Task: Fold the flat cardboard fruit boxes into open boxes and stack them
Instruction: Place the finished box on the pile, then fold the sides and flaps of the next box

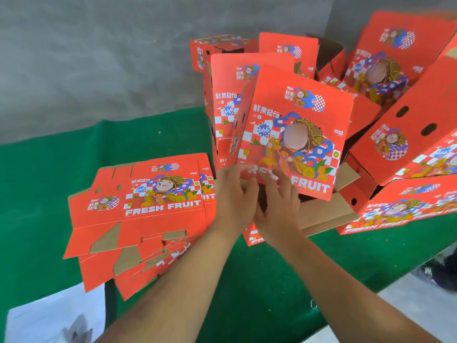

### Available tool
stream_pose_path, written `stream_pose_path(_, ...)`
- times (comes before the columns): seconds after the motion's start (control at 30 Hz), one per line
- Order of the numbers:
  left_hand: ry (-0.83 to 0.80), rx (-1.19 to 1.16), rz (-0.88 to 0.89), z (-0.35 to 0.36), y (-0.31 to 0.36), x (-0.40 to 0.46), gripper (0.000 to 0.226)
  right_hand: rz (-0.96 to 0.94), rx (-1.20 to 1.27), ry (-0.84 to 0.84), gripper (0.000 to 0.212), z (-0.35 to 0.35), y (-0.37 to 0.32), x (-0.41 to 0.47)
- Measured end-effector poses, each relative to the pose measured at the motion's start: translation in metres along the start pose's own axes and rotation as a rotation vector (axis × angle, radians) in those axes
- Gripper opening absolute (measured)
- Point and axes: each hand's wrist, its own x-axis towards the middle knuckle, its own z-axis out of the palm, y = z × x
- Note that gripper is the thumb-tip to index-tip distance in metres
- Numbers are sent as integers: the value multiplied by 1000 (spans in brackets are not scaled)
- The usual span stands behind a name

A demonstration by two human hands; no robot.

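Red box (294, 134) stands just beyond both hands (254, 196), whose spread fingers press its flaps.

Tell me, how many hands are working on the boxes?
2. The left hand and the right hand meet at the lower edge of the upright box panel, mid-table. Fingers look blurred, so their exact grip is unclear.
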Motion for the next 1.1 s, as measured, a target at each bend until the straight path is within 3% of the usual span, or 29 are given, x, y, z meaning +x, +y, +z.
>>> stream_pose_path(0.13,108,-145,-157,-3,-13,-20,29,-113,-2,-70,64,15,-14,-12)
stream_pose_path(0.2,158,-278,-317,-4,-22,-35,28,-162,-68,-82,49,26,-27,-14)
stream_pose_path(0.3,225,-325,-425,-15,-45,-56,25,-217,-10,-91,31,49,-43,-25)
stream_pose_path(0.43,249,-307,-580,-46,-80,-69,27,-221,90,-443,51,85,-47,-47)
stream_pose_path(0.5,255,-349,-661,-57,-97,-75,24,-88,202,-654,57,101,-50,-50)
stream_pose_path(0.6,269,-363,-750,-71,-115,-83,29,158,357,-820,51,126,-56,-47)
stream_pose_path(0.77,274,-363,-790,-93,-142,-73,40,529,470,-735,47,159,-64,-27)
stream_pose_path(0.87,307,-40,-855,-108,-166,-63,55,672,522,-667,44,174,-67,-15)
stream_pose_path(1.0,211,211,-983,-119,-191,-55,74,762,390,-610,73,195,-70,-2)
stream_pose_path(1.1,196,499,-895,-141,-216,-56,79,759,338,-613,66,206,-70,4)
